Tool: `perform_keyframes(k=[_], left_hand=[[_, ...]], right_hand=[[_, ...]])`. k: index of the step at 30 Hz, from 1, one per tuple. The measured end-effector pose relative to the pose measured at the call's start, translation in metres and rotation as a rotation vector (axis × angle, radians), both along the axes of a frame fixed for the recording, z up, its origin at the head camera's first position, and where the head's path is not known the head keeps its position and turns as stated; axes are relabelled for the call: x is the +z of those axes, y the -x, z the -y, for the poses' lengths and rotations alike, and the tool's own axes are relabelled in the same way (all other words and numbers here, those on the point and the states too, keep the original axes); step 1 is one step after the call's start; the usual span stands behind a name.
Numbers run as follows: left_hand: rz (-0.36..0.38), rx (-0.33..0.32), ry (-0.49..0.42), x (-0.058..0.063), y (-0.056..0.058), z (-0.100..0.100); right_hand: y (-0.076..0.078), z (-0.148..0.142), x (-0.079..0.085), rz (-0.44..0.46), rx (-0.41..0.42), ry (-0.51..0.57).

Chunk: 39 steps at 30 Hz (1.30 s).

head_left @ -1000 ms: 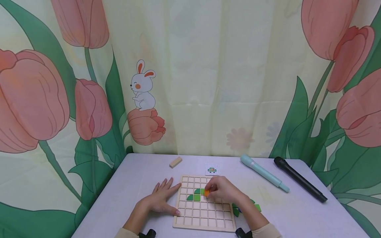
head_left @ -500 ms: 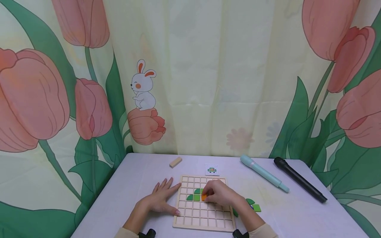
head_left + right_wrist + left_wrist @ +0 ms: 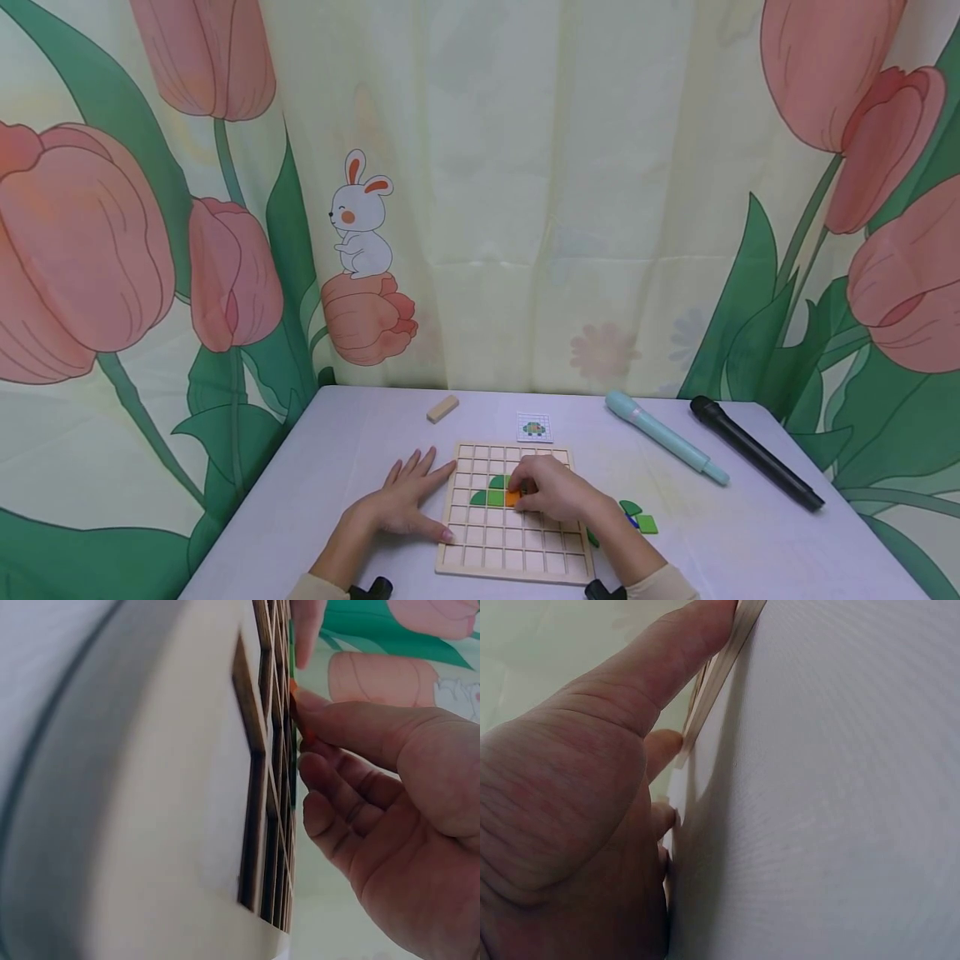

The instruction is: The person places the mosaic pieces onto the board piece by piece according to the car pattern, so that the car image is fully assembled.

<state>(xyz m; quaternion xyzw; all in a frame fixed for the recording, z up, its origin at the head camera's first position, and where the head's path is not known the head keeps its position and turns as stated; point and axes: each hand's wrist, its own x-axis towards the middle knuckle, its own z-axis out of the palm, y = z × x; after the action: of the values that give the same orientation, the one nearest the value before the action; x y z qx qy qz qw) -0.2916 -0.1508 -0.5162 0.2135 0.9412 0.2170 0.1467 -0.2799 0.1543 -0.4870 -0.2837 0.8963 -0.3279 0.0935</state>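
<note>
A wooden grid board [image 3: 517, 537] lies on the table. Set in its cells are a green square tile [image 3: 495, 498] and two green rounded tiles, one to the left [image 3: 478, 498] and one above [image 3: 497, 482]. My right hand [image 3: 555, 487] pinches an orange tile [image 3: 512, 498] between thumb and fingers, at the cell right of the green square. In the right wrist view the orange tile [image 3: 294, 688] shows under the thumb tip, low at the grid. My left hand [image 3: 405, 500] lies spread, its thumb [image 3: 682, 652] and index finger touching the board's left edge.
Loose green tiles [image 3: 647, 524] and a bit of blue lie right of the board, partly behind my right forearm. Beyond the board are a small pattern card [image 3: 534, 427] and a wooden block [image 3: 442, 409]. A teal microphone [image 3: 667, 437] and a black one [image 3: 757, 454] lie at right.
My right hand has brought the orange tile down and slightly left, from above the grid to the cell beside the green square. The left hand has stayed still.
</note>
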Motion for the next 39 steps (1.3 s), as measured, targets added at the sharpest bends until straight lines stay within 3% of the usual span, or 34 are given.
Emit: perform_keyframes(k=[12, 21, 39], left_hand=[[-0.007, -0.003, 0.001, -0.001, 0.001, 0.0], [-0.005, -0.002, 0.004, -0.002, 0.002, -0.001], [0.003, 0.001, 0.003, 0.0, 0.0, -0.001]], right_hand=[[0.0, -0.002, 0.0, -0.008, -0.003, 0.0], [0.004, -0.024, 0.009, -0.067, -0.045, 0.038], [0.003, -0.079, 0.023, -0.037, -0.253, 0.053]])
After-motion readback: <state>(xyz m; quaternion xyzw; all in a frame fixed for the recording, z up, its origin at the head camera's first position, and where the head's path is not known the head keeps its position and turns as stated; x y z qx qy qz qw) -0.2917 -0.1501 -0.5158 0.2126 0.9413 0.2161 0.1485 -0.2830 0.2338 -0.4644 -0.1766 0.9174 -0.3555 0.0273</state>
